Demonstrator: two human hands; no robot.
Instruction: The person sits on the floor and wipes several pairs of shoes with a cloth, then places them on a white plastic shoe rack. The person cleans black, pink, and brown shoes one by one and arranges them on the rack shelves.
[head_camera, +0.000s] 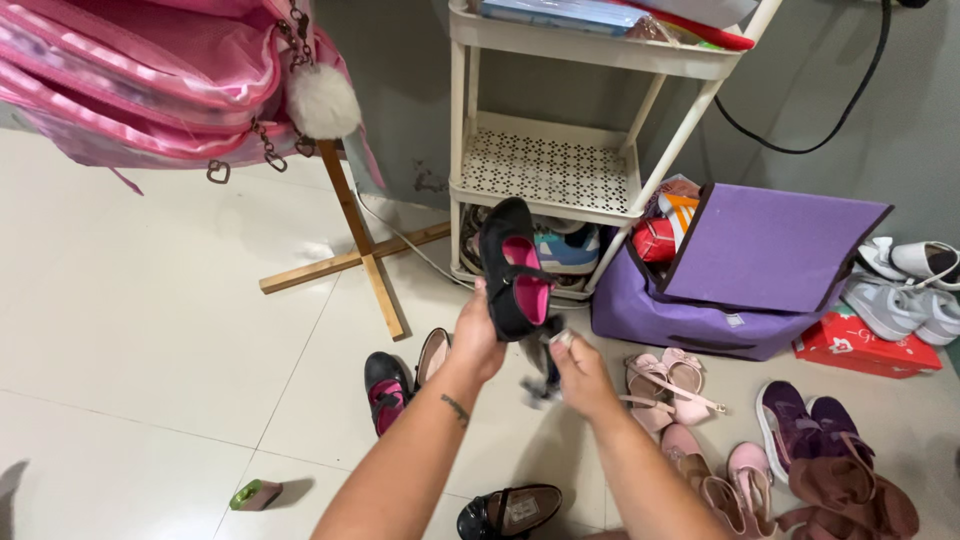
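Both forearms rise; left hand grips a black, pink-lined shoe; right hand unclear.

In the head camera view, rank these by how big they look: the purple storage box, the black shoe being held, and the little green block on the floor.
1. purple storage box
2. black shoe, held nearer the camera, so flattered
3. green block

Purple storage box (lid up) beside white cart
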